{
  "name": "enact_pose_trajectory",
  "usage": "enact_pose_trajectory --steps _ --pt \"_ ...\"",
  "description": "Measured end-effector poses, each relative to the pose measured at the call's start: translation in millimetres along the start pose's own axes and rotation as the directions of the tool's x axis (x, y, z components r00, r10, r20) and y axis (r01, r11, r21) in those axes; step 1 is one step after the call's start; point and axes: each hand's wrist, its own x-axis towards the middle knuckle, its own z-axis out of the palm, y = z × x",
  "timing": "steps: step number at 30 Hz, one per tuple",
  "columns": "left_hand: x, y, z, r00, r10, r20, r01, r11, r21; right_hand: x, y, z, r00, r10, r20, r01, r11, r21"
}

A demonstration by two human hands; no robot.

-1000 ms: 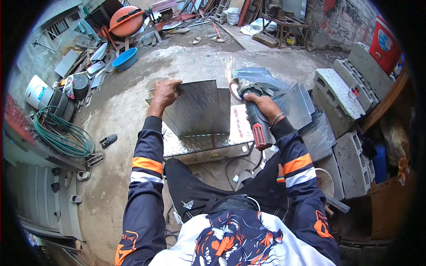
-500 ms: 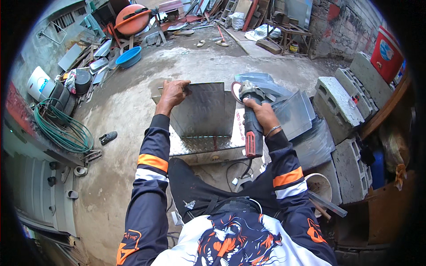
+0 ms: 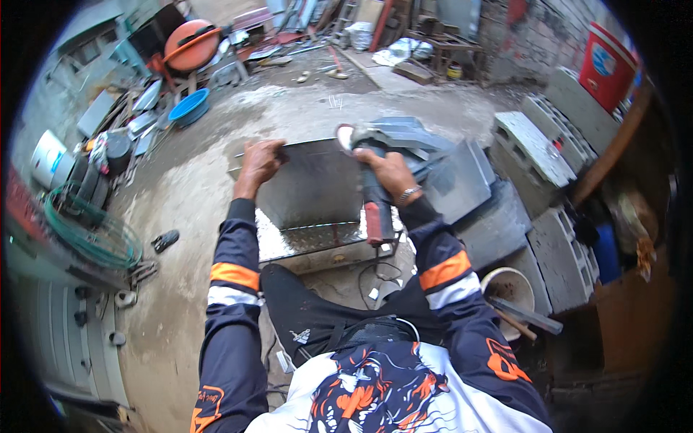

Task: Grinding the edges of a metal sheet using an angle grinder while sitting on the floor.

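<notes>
My left hand (image 3: 260, 163) is closed on the upper left edge of a grey sheet metal piece (image 3: 310, 187). The piece stands upright on a shiny checkered metal plate (image 3: 278, 242) in front of my knees. My right hand (image 3: 392, 173) grips an angle grinder (image 3: 377, 198) with a dark body and a red rear end. Its round disc (image 3: 345, 137) is at the upper right corner of the sheet metal; whether it touches cannot be made out. A cord runs down from the grinder toward the ground between my legs.
Several grey metal sheets (image 3: 462, 180) lie to the right, beside concrete blocks (image 3: 533, 155). A white bucket (image 3: 509, 285) holding a metal bar stands by my right knee. On the left are a coiled green hose (image 3: 94, 234) and a black shoe (image 3: 165, 241); farther off sits a blue basin (image 3: 189, 107).
My head view has turned, so the surroundings sit farther left. The grinder's disc has come closer to the sheet metal's upper right corner. Both hands keep their grips.
</notes>
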Motion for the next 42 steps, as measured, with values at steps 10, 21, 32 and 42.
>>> enact_pose_trajectory --steps 10,21,32,42 --pt "-11.3 4.8 -17.2 0.998 0.064 0.016 -0.064 0.998 -0.024 -35.4 -7.1 -36.2 0.977 0.182 -0.112 -0.108 0.874 0.474" --pt "90.6 96.5 -51.9 0.984 0.161 0.073 -0.17 0.976 0.138 -63.4 177.1 -151.4 0.792 0.52 -0.32 -0.095 0.623 0.776" --pt "340.5 246.7 15.1 0.821 0.517 0.242 -0.567 0.789 0.236 -57.1 229.9 -101.5 0.534 0.803 -0.266 0.003 0.313 0.95" --pt "371.3 404.2 168.7 0.885 0.402 0.236 -0.424 0.905 0.048 -82.2 222.2 -125.1 0.546 0.823 -0.157 0.062 0.148 0.987"
